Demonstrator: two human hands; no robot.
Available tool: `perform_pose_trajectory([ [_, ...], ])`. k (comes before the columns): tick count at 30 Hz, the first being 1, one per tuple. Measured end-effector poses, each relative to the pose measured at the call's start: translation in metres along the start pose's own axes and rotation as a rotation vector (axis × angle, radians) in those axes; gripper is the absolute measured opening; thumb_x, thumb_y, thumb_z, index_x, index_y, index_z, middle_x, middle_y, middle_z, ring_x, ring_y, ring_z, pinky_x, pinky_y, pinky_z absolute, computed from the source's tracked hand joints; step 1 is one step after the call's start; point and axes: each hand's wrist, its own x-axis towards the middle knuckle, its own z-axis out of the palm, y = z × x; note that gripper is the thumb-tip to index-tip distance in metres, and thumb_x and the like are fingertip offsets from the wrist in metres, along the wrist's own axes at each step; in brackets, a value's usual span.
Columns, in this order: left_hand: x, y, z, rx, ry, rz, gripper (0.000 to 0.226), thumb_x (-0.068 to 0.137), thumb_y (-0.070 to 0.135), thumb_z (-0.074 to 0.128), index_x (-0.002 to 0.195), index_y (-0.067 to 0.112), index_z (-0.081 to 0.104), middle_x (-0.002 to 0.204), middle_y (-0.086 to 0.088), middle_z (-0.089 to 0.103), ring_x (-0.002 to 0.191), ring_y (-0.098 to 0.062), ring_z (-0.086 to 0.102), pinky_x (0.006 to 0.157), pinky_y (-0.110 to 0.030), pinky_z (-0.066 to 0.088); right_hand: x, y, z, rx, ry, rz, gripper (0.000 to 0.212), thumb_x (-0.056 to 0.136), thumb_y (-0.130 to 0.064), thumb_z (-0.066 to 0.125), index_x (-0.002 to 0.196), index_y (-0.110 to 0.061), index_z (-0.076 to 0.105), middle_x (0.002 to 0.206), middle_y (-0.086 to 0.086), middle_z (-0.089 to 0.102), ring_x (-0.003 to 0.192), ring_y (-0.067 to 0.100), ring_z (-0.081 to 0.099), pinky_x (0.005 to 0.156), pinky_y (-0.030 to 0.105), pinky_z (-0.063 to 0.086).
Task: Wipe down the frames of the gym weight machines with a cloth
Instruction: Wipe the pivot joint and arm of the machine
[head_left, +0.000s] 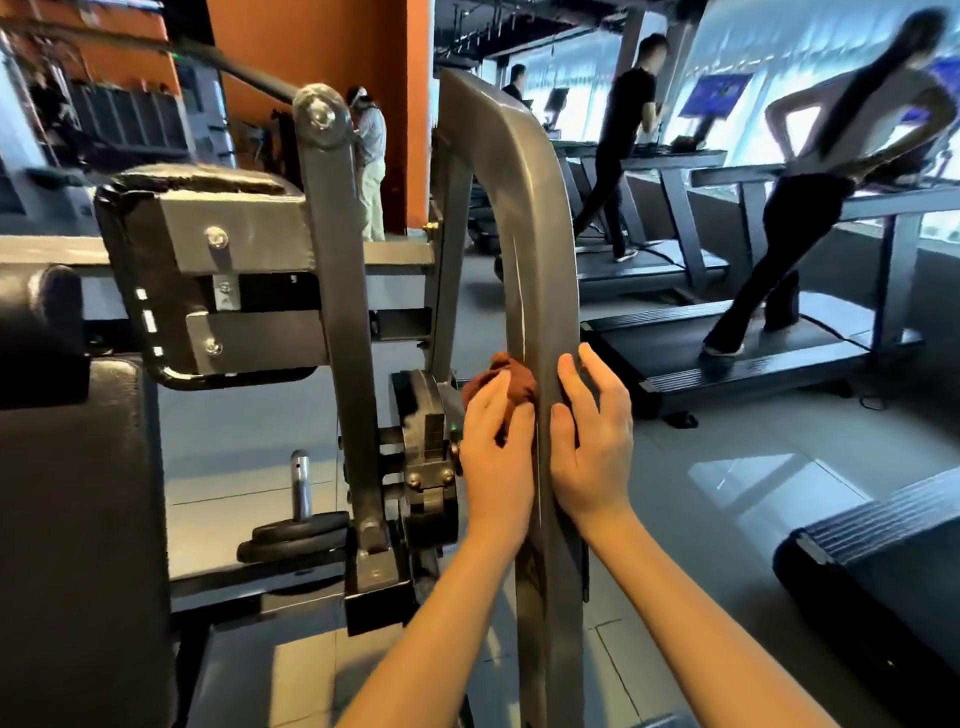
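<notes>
While the left hand (496, 457) curls its fingers over a bunched brown cloth (511, 379) and presses it to the left face of the grey frame (530, 234), the right hand (592, 452) lies against the frame's right edge. Its grip is loose, with the fingers nearly straight and holding nothing. The left grip is closed on the cloth, which pokes out past the fingertips as a crumpled rust-brown wad. It sits partway up the frame, just left of a thin pale line running down the metal. The frame is a broad, smooth grey beam that rises from the near floor and bends over to the left at its far top. Left of it stand a black pad (78, 519) and dark weight plates (296, 535) lying at the foot of a steel peg (300, 483). The floor (753, 467) is glossy grey tile. To the far right, two people stride on treadmills (753, 358) before bright windows, and an orange wall (322, 52) stands at the far left.
</notes>
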Motion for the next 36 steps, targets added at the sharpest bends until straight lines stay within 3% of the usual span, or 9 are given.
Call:
perform_pose_trajectory([
  [5, 0.069, 0.018, 0.001, 0.000, -0.059, 0.069, 0.028, 0.096, 0.004, 0.054, 0.122, 0.004, 0.065, 0.131, -0.003, 0.058, 0.125, -0.002, 0.047, 0.108, -0.018, 0.035, -0.001, -0.004, -0.002, -0.057, 0.026, -0.001, 0.037, 0.094, -0.012, 0.046, 0.131, -0.009, 0.050, 0.135, 0.010, 0.044, 0.123, 0.026, 0.046, 0.103, 0.038, 0.039],
  [11, 0.020, 0.007, -0.012, -0.011, -0.104, 0.069, 0.041, 0.089, -0.005, 0.061, 0.126, 0.013, 0.057, 0.124, 0.007, 0.056, 0.114, 0.019, 0.045, 0.099, -0.003, 0.032, 0.053, -0.014, 0.005, -0.054, 0.056, 0.017, 0.036, 0.095, -0.013, 0.044, 0.128, -0.004, 0.055, 0.135, 0.015, 0.051, 0.126, 0.023, 0.044, 0.110, 0.027, 0.030],
  [16, 0.074, 0.018, -0.005, -0.013, -0.105, 0.091, 0.037, 0.092, 0.000, 0.059, 0.128, 0.007, 0.060, 0.129, 0.001, 0.056, 0.120, -0.001, 0.049, 0.105, -0.011, 0.036, 0.057, -0.015, 0.008, -0.027, 0.024, 0.062, 0.041, 0.098, -0.014, 0.039, 0.135, -0.002, 0.051, 0.144, 0.003, 0.041, 0.134, 0.007, 0.035, 0.112, 0.022, 0.026],
  [21, 0.053, 0.012, -0.009, -0.049, -0.133, 0.087, 0.038, 0.093, 0.001, 0.058, 0.130, 0.009, 0.058, 0.130, 0.003, 0.054, 0.116, 0.018, 0.044, 0.100, -0.004, 0.032, 0.054, -0.017, 0.007, -0.039, 0.015, 0.058, 0.041, 0.098, -0.015, 0.039, 0.136, -0.003, 0.050, 0.143, 0.003, 0.042, 0.131, 0.015, 0.041, 0.111, 0.022, 0.028],
  [25, 0.014, 0.005, -0.009, -0.082, -0.154, 0.031, 0.040, 0.098, 0.006, 0.050, 0.132, 0.025, 0.047, 0.133, 0.019, 0.046, 0.123, 0.016, 0.040, 0.101, -0.004, 0.029, 0.056, -0.017, 0.005, -0.067, 0.030, 0.041, 0.041, 0.098, -0.015, 0.039, 0.134, -0.002, 0.052, 0.142, 0.003, 0.044, 0.128, 0.016, 0.043, 0.110, 0.021, 0.027],
  [28, 0.037, 0.016, -0.004, -0.067, -0.134, 0.062, 0.034, 0.099, 0.010, 0.049, 0.133, 0.015, 0.053, 0.132, 0.012, 0.050, 0.124, 0.006, 0.044, 0.102, -0.009, 0.033, 0.057, -0.016, 0.006, -0.077, 0.027, 0.042, 0.041, 0.098, -0.016, 0.039, 0.136, -0.003, 0.050, 0.142, 0.005, 0.044, 0.129, 0.015, 0.042, 0.110, 0.023, 0.028],
  [31, 0.078, 0.035, -0.003, -0.080, -0.112, 0.047, 0.027, 0.096, 0.009, 0.056, 0.122, 0.006, 0.060, 0.124, 0.004, 0.049, 0.108, 0.011, 0.049, 0.090, -0.003, 0.037, 0.056, -0.015, 0.006, -0.076, 0.029, 0.042, 0.041, 0.098, -0.016, 0.039, 0.135, -0.003, 0.051, 0.143, 0.005, 0.044, 0.130, 0.012, 0.040, 0.111, 0.024, 0.028],
  [33, 0.089, 0.037, -0.007, -0.061, -0.119, 0.047, 0.024, 0.091, 0.008, 0.062, 0.115, 0.012, 0.065, 0.125, -0.001, 0.051, 0.107, 0.007, 0.050, 0.095, -0.008, 0.040, 0.056, -0.016, 0.006, -0.075, 0.030, 0.049, 0.041, 0.098, -0.015, 0.040, 0.135, -0.001, 0.052, 0.143, 0.005, 0.043, 0.130, 0.010, 0.038, 0.111, 0.022, 0.027],
  [36, 0.072, 0.027, -0.012, -0.121, -0.147, -0.055, 0.033, 0.081, 0.013, 0.073, 0.108, 0.029, 0.061, 0.117, 0.003, 0.059, 0.111, -0.008, 0.057, 0.102, -0.031, 0.047, 0.056, -0.016, 0.006, -0.085, 0.033, 0.042, 0.042, 0.097, -0.015, 0.040, 0.134, 0.000, 0.052, 0.143, 0.005, 0.044, 0.130, 0.010, 0.038, 0.111, 0.021, 0.026],
])
